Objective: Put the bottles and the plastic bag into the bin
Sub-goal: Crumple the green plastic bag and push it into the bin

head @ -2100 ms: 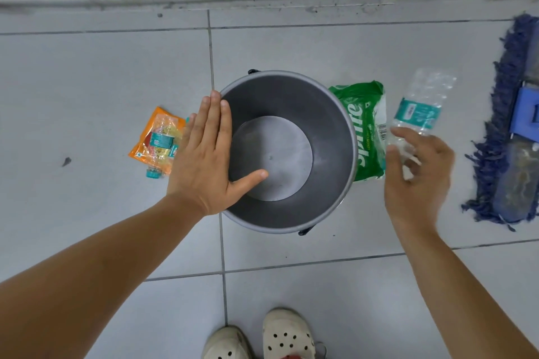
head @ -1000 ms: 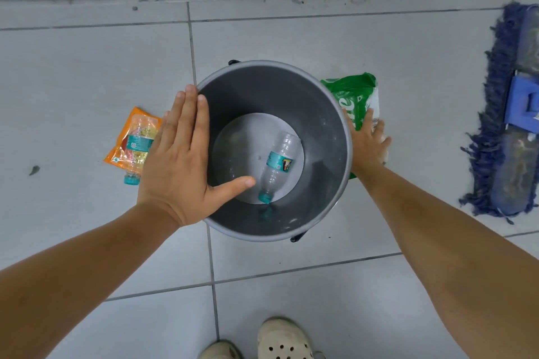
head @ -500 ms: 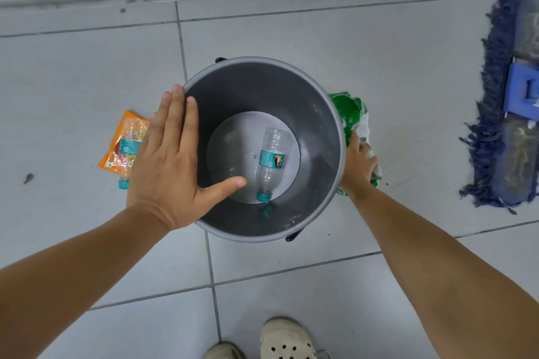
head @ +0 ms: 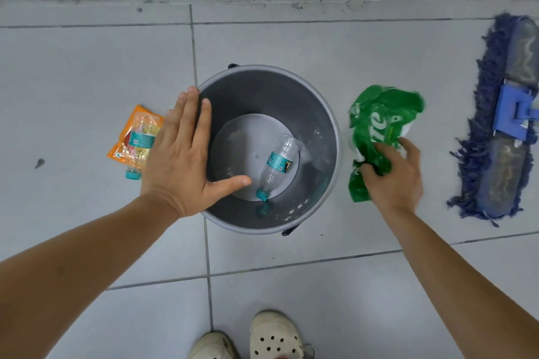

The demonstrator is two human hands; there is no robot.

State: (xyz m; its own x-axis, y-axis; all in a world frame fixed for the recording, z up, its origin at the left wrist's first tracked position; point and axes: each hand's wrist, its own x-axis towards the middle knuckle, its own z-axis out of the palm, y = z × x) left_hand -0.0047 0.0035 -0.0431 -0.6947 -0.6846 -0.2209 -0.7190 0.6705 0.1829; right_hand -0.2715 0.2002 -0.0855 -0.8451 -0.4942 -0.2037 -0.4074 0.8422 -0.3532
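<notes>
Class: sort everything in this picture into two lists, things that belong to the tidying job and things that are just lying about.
Belongs to the job:
grey bin
clear bottle in the bin
green plastic bag, gripped by the right hand
bottle on the orange packet
left hand on the bin rim

Just lying about:
blue mop head

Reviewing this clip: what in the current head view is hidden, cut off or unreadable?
- Green bag: crumpled in the right hand, print only partly readable.
- Second bottle on the orange packet: partly covered by the left hand.
- Mop: cut off by the right edge.
- Label on the bottle in the bin: too small to read.
</notes>
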